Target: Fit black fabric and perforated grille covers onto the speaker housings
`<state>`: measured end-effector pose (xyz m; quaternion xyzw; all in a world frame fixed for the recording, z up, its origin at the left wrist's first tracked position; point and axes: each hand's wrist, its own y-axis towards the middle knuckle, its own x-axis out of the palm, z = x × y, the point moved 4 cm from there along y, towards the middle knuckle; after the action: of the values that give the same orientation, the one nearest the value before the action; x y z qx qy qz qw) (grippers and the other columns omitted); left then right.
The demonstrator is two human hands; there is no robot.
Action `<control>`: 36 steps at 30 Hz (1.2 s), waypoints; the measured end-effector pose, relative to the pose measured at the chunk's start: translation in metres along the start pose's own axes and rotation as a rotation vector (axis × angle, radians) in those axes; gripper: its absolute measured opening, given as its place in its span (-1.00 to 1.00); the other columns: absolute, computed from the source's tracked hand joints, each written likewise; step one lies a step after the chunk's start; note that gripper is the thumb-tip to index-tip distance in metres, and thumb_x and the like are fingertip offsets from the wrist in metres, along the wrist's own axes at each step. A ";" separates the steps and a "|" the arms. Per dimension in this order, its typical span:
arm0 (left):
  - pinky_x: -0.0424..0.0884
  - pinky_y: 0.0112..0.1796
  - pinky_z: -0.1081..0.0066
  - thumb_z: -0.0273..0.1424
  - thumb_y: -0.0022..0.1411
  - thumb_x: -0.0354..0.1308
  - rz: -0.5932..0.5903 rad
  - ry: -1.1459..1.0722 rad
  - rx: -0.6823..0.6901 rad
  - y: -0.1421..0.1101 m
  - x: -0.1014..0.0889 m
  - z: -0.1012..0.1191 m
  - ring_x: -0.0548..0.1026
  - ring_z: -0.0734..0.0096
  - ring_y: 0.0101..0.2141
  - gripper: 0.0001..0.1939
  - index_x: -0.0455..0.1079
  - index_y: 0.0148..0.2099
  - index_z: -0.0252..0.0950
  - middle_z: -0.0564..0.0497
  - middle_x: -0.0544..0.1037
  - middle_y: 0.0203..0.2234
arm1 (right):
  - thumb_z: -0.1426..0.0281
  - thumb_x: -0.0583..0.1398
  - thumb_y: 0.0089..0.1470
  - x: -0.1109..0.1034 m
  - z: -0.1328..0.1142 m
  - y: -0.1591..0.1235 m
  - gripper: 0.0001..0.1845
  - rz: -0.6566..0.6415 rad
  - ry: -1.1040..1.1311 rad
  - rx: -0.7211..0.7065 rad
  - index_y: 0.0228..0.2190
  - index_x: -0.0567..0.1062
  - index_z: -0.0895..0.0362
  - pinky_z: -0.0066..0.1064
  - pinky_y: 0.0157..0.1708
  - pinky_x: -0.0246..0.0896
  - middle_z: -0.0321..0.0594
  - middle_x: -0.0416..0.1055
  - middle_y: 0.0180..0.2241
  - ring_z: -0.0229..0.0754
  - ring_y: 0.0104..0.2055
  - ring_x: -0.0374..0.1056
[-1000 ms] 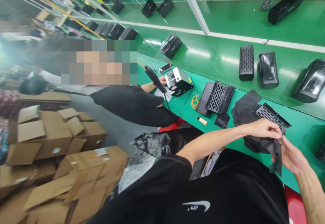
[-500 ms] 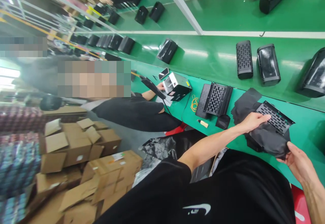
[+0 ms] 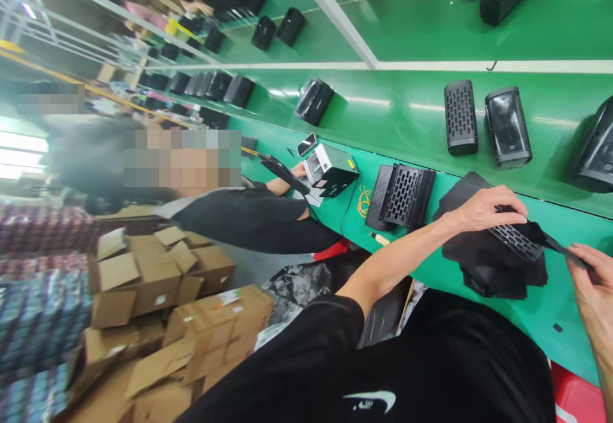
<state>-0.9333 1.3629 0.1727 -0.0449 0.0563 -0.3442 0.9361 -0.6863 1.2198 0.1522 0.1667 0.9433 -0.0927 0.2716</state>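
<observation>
A thin black cloth sheet (image 3: 543, 238) is held between my two hands, seen nearly edge-on. My left hand (image 3: 493, 209) is closed with its fingertips at the sheet's left end. The other end is gripped by my right hand (image 3: 591, 276). Under the sheet is a black perforated grille panel (image 3: 520, 244) with slotted holes, partly covered by my left hand. It rests on a loose pile of black cloth sheets (image 3: 479, 269) on the green bench.
Left of the pile are stacked grille panels (image 3: 407, 196), a yellow cord (image 3: 364, 200) and a pale-handled tool (image 3: 380, 238). Black speakers (image 3: 508, 124) stand on the green conveyor (image 3: 393, 113). A co-worker (image 3: 239, 218) sits on the left beside a boxy device (image 3: 330, 169); cardboard boxes (image 3: 138, 276) lie behind.
My right hand has risen, drawing the cloth sheet up from the pile. My left hand has shifted up and right, from the grille's corner to the sheet. The grille now lies partly covered.
</observation>
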 end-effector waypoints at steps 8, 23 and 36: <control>0.28 0.13 0.10 -0.28 0.32 0.31 -0.288 0.733 0.055 -0.032 -0.002 -0.033 0.39 0.03 0.12 -0.87 0.62 -0.23 -0.20 -0.17 0.58 0.01 | 0.27 0.08 0.25 0.034 0.024 -0.025 -0.61 -0.242 -0.305 -0.309 -0.17 0.69 0.10 0.28 0.28 0.09 0.10 0.34 0.23 0.31 0.30 0.22; 0.32 0.09 0.24 -0.21 0.43 0.21 0.061 0.566 -0.212 0.001 -0.011 -0.059 0.41 0.19 -0.01 -0.77 0.53 -0.12 -0.26 -0.09 0.52 -0.11 | -0.16 0.17 0.05 0.034 0.043 0.034 -0.44 -0.227 -0.190 0.217 -0.25 0.57 0.04 -0.07 -0.13 0.24 -0.11 0.47 -0.27 0.05 -0.22 0.36; 0.25 -0.23 0.43 -0.12 0.20 0.38 0.198 -0.274 -0.232 -0.058 0.010 -0.006 0.34 0.50 -0.36 -0.55 0.52 -0.02 -0.36 0.11 0.40 -0.41 | 0.04 0.57 -0.22 -0.006 -0.020 -0.007 -0.37 -0.125 0.471 0.472 -0.15 0.62 0.07 -0.41 -0.42 0.32 -0.22 0.53 -0.33 -0.17 -0.36 0.41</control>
<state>-0.9635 1.3126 0.1733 -0.1929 -0.0283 -0.2322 0.9529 -0.6933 1.2171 0.1729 0.1838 0.9411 -0.2838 -0.0062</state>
